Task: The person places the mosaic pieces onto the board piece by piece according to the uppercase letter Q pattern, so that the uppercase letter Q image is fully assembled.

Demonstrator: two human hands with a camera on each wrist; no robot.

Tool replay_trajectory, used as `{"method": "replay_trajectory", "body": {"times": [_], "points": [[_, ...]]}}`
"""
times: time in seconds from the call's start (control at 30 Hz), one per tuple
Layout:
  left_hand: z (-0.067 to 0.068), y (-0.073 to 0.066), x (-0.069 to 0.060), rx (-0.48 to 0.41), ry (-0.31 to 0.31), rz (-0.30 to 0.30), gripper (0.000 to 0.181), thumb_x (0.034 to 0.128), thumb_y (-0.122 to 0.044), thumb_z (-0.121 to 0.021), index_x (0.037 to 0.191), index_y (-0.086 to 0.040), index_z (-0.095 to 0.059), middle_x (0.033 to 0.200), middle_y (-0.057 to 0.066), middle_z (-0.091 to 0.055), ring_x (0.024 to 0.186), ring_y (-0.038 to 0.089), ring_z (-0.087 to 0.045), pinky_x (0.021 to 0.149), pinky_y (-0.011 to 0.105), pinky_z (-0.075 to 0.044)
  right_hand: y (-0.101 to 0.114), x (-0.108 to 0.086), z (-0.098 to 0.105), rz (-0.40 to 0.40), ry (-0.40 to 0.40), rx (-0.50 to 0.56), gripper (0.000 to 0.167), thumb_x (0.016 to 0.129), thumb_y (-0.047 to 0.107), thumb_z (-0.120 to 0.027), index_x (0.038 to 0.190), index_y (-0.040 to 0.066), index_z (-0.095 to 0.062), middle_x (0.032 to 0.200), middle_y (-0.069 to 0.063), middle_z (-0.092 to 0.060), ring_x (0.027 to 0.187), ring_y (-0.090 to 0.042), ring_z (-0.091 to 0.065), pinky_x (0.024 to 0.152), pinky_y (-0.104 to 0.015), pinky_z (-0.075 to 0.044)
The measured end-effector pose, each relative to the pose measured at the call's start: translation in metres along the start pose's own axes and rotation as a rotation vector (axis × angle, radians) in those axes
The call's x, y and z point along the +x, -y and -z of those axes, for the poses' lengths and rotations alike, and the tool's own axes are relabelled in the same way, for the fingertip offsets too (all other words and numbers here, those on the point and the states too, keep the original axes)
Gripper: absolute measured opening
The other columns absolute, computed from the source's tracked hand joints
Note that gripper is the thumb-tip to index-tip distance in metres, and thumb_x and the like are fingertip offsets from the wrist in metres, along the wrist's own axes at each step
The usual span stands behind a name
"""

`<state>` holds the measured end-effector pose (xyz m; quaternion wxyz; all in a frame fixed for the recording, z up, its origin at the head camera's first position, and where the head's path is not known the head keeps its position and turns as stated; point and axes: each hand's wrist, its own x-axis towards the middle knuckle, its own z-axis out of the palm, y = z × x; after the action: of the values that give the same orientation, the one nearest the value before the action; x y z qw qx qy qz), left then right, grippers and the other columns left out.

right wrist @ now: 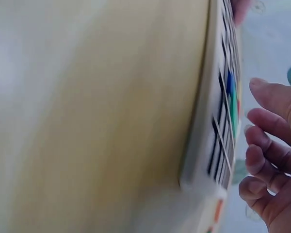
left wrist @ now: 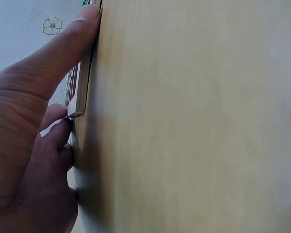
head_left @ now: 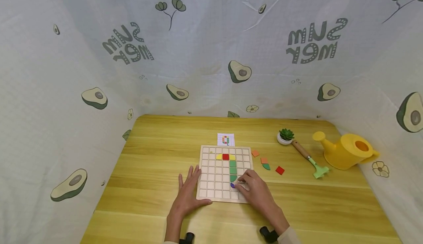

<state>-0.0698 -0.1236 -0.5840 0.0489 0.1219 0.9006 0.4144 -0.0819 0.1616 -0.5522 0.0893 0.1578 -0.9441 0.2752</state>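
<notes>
A wooden grid board holds a red square between two yellow pieces, with a column of green pieces below the right yellow one. Just under that column lies a blue piece, also visible on the board in the right wrist view. My left hand has its fingers spread along the board's left side and its thumb on the near edge. My right hand is over the lower right of the board, thumb tip beside the blue piece. The right wrist view shows those fingers loosely bent, thumb apart, holding nothing.
A pattern card lies behind the board. To the right are orange pieces, a green piece and a red square. Farther right stand a potted plant, a small garden tool and a yellow watering can.
</notes>
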Motion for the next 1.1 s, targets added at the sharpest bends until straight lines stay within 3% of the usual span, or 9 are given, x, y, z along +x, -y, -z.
{"method": "replay_trajectory", "body": {"times": [0.17, 0.3, 0.57, 0.9, 1.1], "points": [[0.0, 0.0, 0.0, -0.003, 0.0, 0.002, 0.121, 0.0707, -0.034, -0.102, 0.167, -0.001, -0.036, 0.178, 0.011, -0.026, 0.167, 0.036, -0.011, 0.13, 0.068, 0.011, -0.021, 0.002, 0.019, -0.028, -0.037, -0.022, 0.026, 0.083, 0.011, -0.094, 0.103, 0.002, -0.08, 0.101, -0.003, -0.065, 0.087, -0.014, -0.055, 0.07, -0.032, -0.056], [0.0, 0.0, 0.001, -0.006, 0.003, 0.006, 0.121, 0.0711, -0.035, -0.102, 0.167, -0.001, -0.036, 0.178, 0.011, -0.026, 0.167, 0.036, -0.011, 0.13, 0.067, 0.012, -0.044, 0.005, 0.035, -0.051, -0.058, -0.058, 0.031, 0.084, 0.009, -0.093, 0.109, -0.002, -0.079, 0.104, -0.009, -0.066, 0.091, -0.022, -0.061, 0.072, -0.04, -0.059], [0.0, 0.0, 0.0, -0.007, 0.002, 0.003, 0.122, 0.0706, -0.034, -0.102, 0.167, 0.0, -0.035, 0.178, 0.012, -0.026, 0.167, 0.037, -0.011, 0.13, 0.068, 0.012, -0.083, 0.004, 0.061, -0.089, -0.086, -0.083, 0.03, 0.086, 0.009, -0.09, 0.111, -0.004, -0.078, 0.107, -0.015, -0.067, 0.089, -0.028, -0.064, 0.071, -0.048, -0.06], [0.0, -0.001, 0.001, -0.008, 0.002, -0.001, 0.121, 0.0707, -0.035, -0.102, 0.166, 0.0, -0.036, 0.178, 0.013, -0.025, 0.167, 0.037, -0.011, 0.13, 0.068, 0.012, -0.115, 0.002, 0.076, -0.193, 0.007, -0.081, 0.042, 0.089, 0.014, -0.089, 0.121, -0.008, -0.074, 0.113, -0.021, -0.064, 0.091, -0.032, -0.063, 0.075, -0.052, -0.059], [0.0, -0.001, 0.001, -0.008, 0.0, -0.004, 0.121, 0.07, -0.034, -0.102, 0.166, 0.0, -0.037, 0.178, 0.014, -0.026, 0.167, 0.038, -0.012, 0.129, 0.069, 0.012, -0.126, 0.002, 0.08, -0.198, 0.053, -0.05, 0.044, 0.089, 0.015, -0.089, 0.121, -0.01, -0.073, 0.111, -0.019, -0.064, 0.093, -0.031, -0.06, 0.081, -0.051, -0.055]]}}
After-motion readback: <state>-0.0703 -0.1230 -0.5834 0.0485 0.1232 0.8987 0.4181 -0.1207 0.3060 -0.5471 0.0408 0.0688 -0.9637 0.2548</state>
